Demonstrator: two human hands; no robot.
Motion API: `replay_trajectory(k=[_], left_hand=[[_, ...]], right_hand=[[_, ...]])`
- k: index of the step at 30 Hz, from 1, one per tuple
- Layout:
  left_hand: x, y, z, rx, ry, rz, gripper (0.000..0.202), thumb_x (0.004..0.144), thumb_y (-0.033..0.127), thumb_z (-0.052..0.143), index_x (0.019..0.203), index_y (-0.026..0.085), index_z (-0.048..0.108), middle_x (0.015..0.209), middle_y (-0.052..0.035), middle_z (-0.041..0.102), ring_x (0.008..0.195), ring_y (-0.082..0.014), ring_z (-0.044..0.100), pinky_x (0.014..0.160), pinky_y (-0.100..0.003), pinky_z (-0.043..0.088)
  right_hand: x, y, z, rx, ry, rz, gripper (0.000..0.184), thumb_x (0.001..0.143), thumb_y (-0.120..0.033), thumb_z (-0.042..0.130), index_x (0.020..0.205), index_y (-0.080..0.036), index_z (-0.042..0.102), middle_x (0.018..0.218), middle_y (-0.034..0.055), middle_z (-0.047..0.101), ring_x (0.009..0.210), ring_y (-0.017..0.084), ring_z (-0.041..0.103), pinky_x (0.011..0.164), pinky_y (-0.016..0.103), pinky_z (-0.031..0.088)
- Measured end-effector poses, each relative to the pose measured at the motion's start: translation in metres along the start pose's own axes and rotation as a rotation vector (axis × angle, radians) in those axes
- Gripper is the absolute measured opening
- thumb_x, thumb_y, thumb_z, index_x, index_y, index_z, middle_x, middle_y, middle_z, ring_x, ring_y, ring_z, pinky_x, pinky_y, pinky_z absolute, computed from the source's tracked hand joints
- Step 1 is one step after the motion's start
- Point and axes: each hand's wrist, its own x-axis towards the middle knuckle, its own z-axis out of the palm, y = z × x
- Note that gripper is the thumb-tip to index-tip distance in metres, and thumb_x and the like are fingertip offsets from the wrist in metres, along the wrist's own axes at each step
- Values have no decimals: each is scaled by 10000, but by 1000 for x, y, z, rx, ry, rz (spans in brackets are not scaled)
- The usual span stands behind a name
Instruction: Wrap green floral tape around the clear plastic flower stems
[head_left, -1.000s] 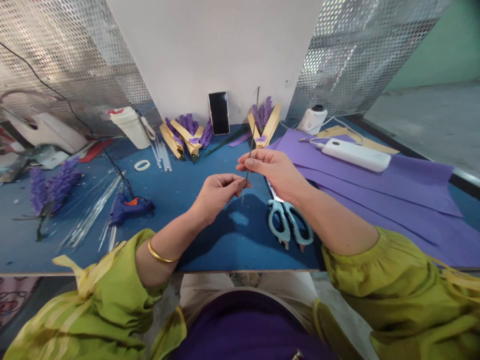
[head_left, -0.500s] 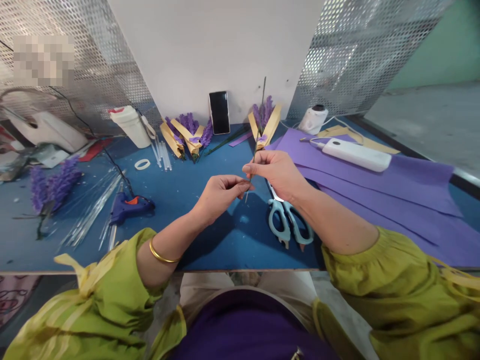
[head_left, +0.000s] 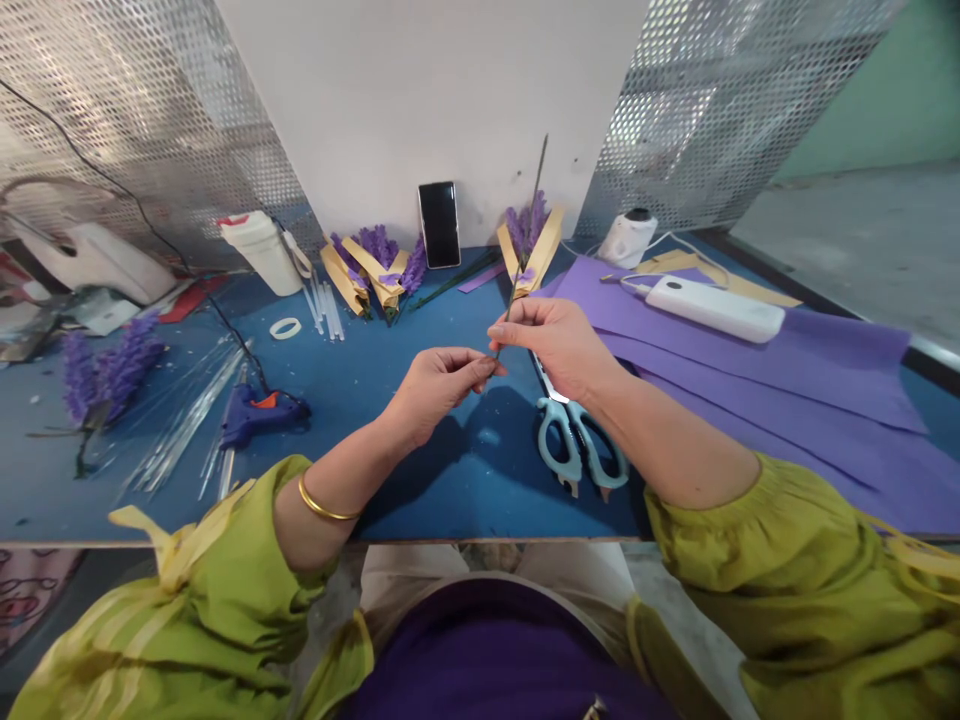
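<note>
Between my two hands a thin dark green stem wire [head_left: 539, 175] stands nearly upright, leaning a little to the right. My left hand [head_left: 450, 388] pinches its lower end between thumb and forefinger. Just above, the fingertips of my right hand [head_left: 551, 340] grip the same wire. Scissors with light blue handles [head_left: 559, 448] lie below my right hand, their blades partly hidden by it. Behind the wire stands a small purple flower bunch [head_left: 534, 222] in a tan paper wrap [head_left: 553, 240].
At left lie a blue glue gun [head_left: 259, 420], clear strips [head_left: 184, 425] and purple flowers [head_left: 112, 370]. A phone [head_left: 439, 225] leans on the white board [head_left: 435, 90]. Purple sheets [head_left: 750, 390] and a white device [head_left: 716, 308] cover the right side. More wrapped bunches [head_left: 375, 265] stand at the back.
The wire's top has moved up and slightly right. Its lower tip, which stuck out below my left fingers, no longer shows. Both hands have barely shifted.
</note>
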Motion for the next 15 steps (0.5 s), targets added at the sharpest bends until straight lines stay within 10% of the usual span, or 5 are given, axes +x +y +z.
replay_trajectory(k=[15], left_hand=[[1, -1, -1, -12, -12, -3, 307, 782, 426, 651, 818, 126, 706, 605, 32, 470, 470, -37, 273, 442, -222, 154]], right_hand=[[-1, -2, 1, -37, -1, -22, 238, 670, -351, 767, 607, -175, 619, 634, 15, 659, 635, 138, 589, 673, 303, 478]])
